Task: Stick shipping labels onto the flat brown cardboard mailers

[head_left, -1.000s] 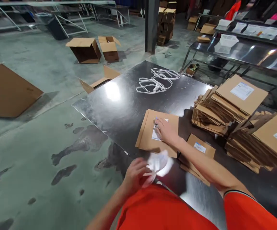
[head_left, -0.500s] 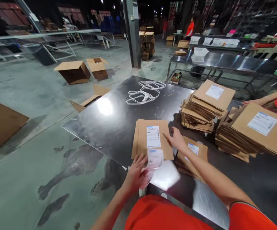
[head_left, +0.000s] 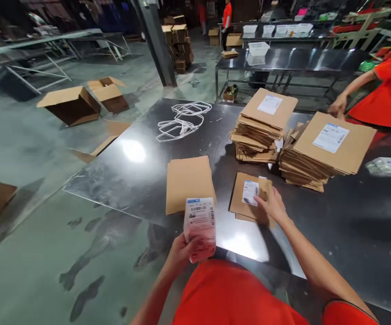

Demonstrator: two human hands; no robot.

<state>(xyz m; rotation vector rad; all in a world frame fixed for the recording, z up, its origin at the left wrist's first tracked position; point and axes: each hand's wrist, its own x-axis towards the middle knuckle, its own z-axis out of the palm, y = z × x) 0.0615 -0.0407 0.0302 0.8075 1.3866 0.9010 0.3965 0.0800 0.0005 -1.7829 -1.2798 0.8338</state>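
My left hand (head_left: pixel 182 250) is closed on a stack of printed shipping labels (head_left: pixel 198 214), held upright near the front edge of the table. Just behind the labels lie flat cardboard mailers (head_left: pixel 188 180), the top one plain. To the right, my right hand (head_left: pixel 273 205) grips the right edge of a labelled cardboard mailer (head_left: pixel 238 192), its thumb on top near the label. Its other fingers are partly hidden. At least one more mailer lies under this one.
Two tall piles of labelled mailers (head_left: pixel 276 113) (head_left: pixel 334 144) stand at the right of the dark metal table (head_left: pixel 121 176). White strapping (head_left: pixel 182 124) lies coiled at the back. A co-worker (head_left: pixel 388 95) stands at the right. Open cartons (head_left: pixel 76 104) sit on the floor at left.
The labelled mailer has gone from the middle stack to the right with my right hand, leaving a plain one on top. My left hand has raised the labels. The view has shifted right.
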